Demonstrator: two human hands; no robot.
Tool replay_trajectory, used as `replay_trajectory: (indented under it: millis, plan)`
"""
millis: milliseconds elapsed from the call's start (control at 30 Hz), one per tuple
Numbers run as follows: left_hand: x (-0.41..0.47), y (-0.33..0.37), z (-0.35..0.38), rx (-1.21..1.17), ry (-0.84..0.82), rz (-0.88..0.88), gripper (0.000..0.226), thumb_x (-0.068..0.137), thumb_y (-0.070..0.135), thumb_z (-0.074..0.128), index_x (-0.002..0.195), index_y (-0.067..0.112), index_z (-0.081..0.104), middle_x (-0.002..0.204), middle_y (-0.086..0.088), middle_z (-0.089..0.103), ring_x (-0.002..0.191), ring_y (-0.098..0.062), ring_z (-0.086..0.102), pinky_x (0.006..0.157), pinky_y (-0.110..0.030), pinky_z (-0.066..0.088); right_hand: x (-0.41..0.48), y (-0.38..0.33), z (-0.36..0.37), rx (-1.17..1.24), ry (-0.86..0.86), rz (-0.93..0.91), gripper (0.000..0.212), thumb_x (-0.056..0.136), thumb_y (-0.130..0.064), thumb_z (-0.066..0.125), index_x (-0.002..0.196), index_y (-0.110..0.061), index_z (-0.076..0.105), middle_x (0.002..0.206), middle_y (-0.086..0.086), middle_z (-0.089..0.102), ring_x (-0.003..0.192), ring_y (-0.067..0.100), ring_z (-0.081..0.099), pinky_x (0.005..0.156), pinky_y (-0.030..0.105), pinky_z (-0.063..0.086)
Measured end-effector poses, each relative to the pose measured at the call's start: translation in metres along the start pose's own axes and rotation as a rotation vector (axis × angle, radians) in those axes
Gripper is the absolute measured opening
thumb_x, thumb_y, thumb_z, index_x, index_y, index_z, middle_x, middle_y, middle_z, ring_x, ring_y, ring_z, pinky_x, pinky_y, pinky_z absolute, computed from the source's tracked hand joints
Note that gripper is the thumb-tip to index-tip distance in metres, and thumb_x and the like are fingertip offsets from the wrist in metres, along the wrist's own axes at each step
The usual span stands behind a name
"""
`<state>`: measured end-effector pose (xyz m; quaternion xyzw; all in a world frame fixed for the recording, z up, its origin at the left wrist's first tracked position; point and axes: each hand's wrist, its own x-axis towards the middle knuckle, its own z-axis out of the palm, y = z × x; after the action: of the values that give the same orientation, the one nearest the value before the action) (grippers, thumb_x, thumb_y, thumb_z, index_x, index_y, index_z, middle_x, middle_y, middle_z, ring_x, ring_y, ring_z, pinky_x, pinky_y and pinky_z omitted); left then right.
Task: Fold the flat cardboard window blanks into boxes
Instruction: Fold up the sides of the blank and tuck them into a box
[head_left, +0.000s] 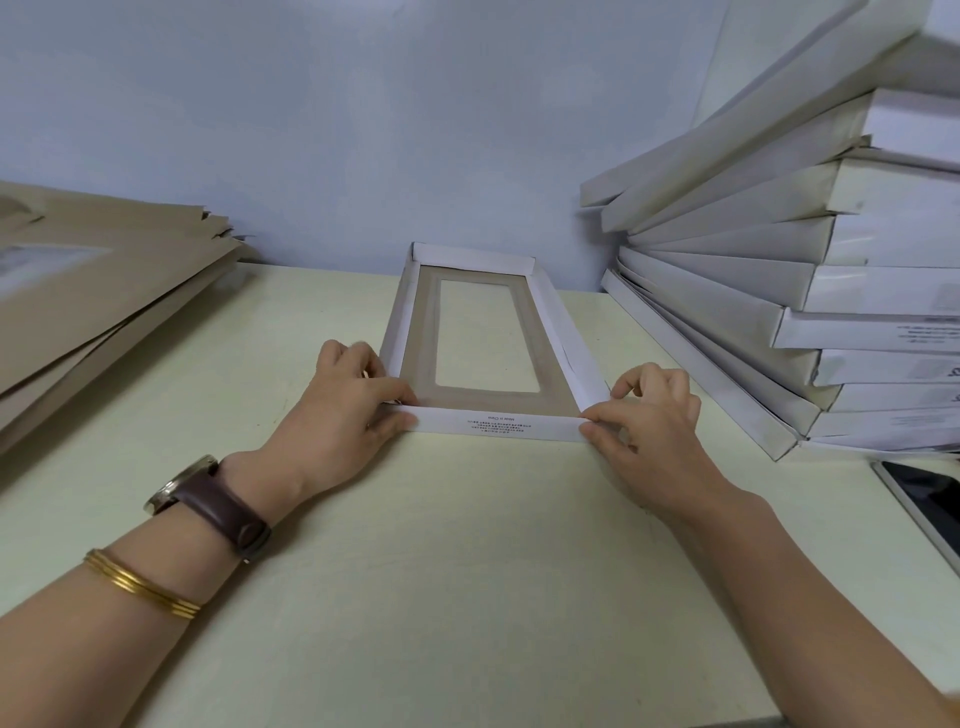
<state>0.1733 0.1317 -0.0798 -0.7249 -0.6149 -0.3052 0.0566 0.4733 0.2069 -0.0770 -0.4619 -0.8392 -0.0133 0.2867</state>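
The half-formed window box (493, 399) lies flat on the pale table (441, 571) directly between the two hands and stretches away from them toward the wall (363, 130). Its brown inner face is up, with the rectangular window cut-out in the middle. Its white side walls are raised along both long edges and at the far end.

The near end wall (498, 422), white with a few lines of small print, stands upright and spans the gap from one hand to the other. The left hand (345, 400) pinches the near left corner, with the thumb on the outside of the near wall and the fingers curled over the top of the left side wall. The right hand (649, 415) pinches the near right corner in the same manner, thumb and forefinger closed on the fold and the other fingers bent above it. Whether the corner tabs are tucked in is hard to tell, since the fingers cover both joints.

Well out beyond the left hand lies a sloping pile of flat brown blanks (104, 291). Just past the right hand rises a leaning stack of folded white boxes (779, 291). Beside the right forearm, a dark-screened phone (924, 504) lies at the table's edge. The left wrist carries a watch (208, 499) on a brown strap, with thin gold bangles (140, 584) further up the forearm.
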Motion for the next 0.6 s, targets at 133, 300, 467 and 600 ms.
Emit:
replay_trajectory:
  millis: [133, 300, 467, 600]
  plan:
    - [0.000, 0.005, -0.002, 0.077, 0.038, 0.072, 0.004, 0.083, 0.017, 0.074, 0.081, 0.014, 0.072, 0.098, -0.002, 0.050, 0.091, -0.024, 0.030, 0.076, -0.041, 0.037, -0.001, -0.002, 0.000, -0.064, -0.018, -0.063, 0.014, 0.090, -0.017, 0.063, 0.080, -0.022, 0.072, 0.098, -0.011, 0.049, 0.101, 0.012, 0.023, 0.079, 0.026, 0.011]
    - [0.000, 0.021, 0.002, 0.160, 0.012, 0.189, 0.010, 0.091, 0.015, 0.062, 0.082, 0.012, 0.066, 0.079, 0.000, 0.054, 0.083, -0.022, 0.031, 0.072, -0.035, 0.026, -0.002, -0.029, 0.004, -0.141, 0.007, -0.190, 0.014, 0.088, -0.009, 0.062, 0.087, -0.021, 0.070, 0.083, -0.011, 0.060, 0.097, 0.025, 0.045, 0.076, 0.029, 0.012]
    - [-0.001, 0.045, 0.010, 0.138, -0.070, 0.306, 0.015, 0.097, 0.020, 0.051, 0.091, 0.015, 0.063, 0.082, 0.000, 0.054, 0.083, -0.025, 0.045, 0.071, -0.034, 0.034, 0.000, -0.071, 0.021, -0.240, 0.015, -0.413, 0.011, 0.092, -0.017, 0.058, 0.091, -0.020, 0.069, 0.080, -0.008, 0.061, 0.088, 0.025, 0.055, 0.074, 0.037, 0.028]
    - [0.005, 0.058, 0.012, 0.205, -0.094, 0.320, 0.014, 0.089, 0.010, 0.056, 0.075, 0.010, 0.057, 0.072, -0.008, 0.056, 0.071, -0.026, 0.046, 0.063, -0.035, 0.036, 0.004, -0.078, 0.028, -0.234, 0.050, -0.449, 0.017, 0.078, -0.002, 0.071, 0.072, -0.014, 0.061, 0.068, -0.004, 0.053, 0.077, 0.023, 0.054, 0.070, 0.033, 0.024]
